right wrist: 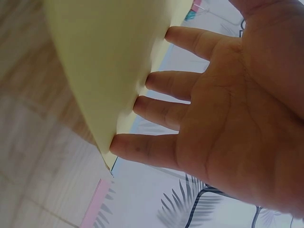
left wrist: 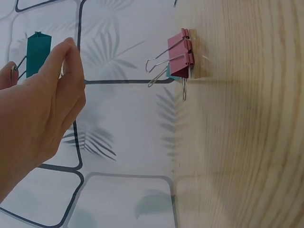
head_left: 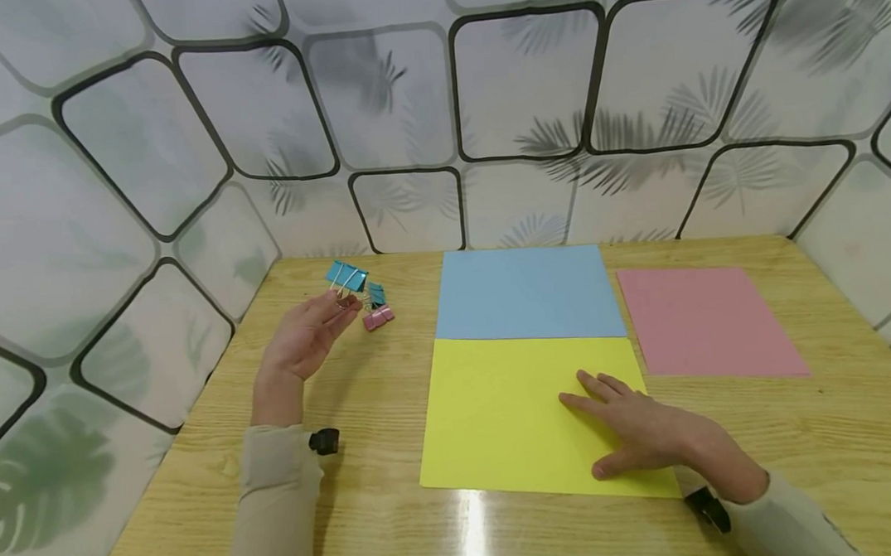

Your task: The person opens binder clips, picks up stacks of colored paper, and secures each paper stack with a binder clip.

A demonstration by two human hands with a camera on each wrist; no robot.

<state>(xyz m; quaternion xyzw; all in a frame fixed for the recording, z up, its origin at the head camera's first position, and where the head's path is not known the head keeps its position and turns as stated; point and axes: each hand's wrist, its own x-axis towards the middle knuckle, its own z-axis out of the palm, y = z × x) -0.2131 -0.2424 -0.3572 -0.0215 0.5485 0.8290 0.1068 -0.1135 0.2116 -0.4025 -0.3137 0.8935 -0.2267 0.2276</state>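
My left hand is raised over the table's left side and pinches a blue binder clip by its wire handles. In the left wrist view that clip looks teal, partly hidden behind the fingers. Just past the fingertips, a pink binder clip and a second blue binder clip lie on the table. My right hand, fingers spread and straight, rests its fingertips on the right part of a yellow sheet. The right wrist view shows the fingertips touching the paper.
A blue sheet lies directly beyond the yellow one, their edges meeting. To the right is a separate pink sheet. The wooden table backs onto a patterned wall covering, which also encloses both sides.
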